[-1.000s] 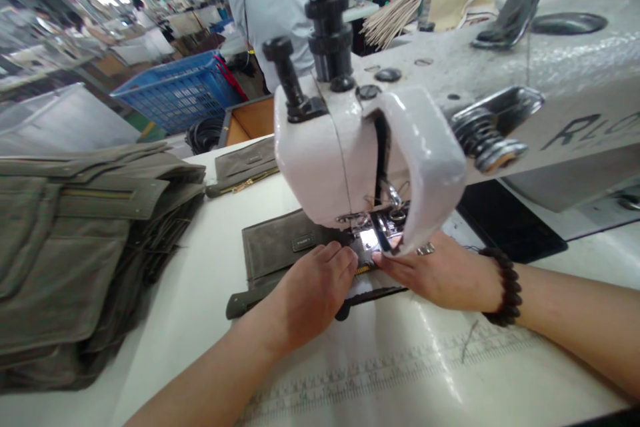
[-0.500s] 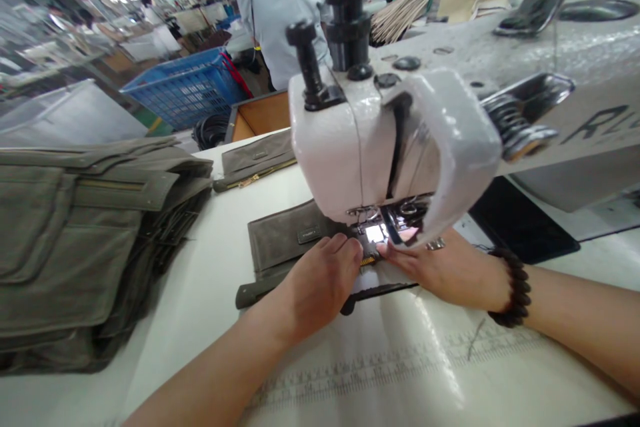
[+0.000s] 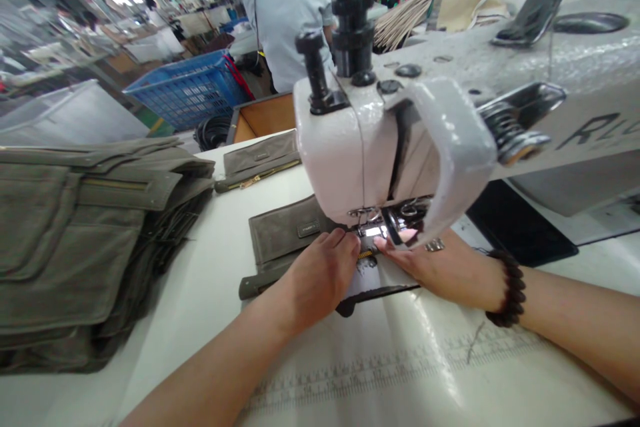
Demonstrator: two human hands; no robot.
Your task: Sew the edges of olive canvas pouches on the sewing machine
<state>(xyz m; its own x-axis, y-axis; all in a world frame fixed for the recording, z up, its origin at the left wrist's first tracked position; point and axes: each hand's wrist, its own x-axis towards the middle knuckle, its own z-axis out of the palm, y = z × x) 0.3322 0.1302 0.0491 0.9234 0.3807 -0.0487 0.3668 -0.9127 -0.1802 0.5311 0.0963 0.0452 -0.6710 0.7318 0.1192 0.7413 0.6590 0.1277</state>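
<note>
An olive-grey fabric panel (image 3: 276, 233) with a small label patch (image 3: 309, 229) lies under the head of a white sewing machine (image 3: 333, 163). My left hand (image 3: 323, 273) rests on this panel, fingers curled and pressed together on its edge left of the needle area. Just right of the fingertips shows a short piece of gold-toothed zipper (image 3: 366, 254). My right hand (image 3: 440, 273) lies flat on the work from the other side, fingers stretched toward the presser foot and partly hidden behind the white guard. A lit patch shines between both hands.
A tall pile of olive fabric pieces (image 3: 90, 247) stands at the left. Behind the panel lies another zippered piece (image 3: 260, 159). Farther back are a blue crate (image 3: 185, 90) and a person in a light shirt (image 3: 287, 10). A dark flat slab (image 3: 520, 223) sits right of the needle.
The view has shifted slightly. Both hands stay close to the needle with the panel between them, and the zipper piece sits a little farther back under the machine head.
</note>
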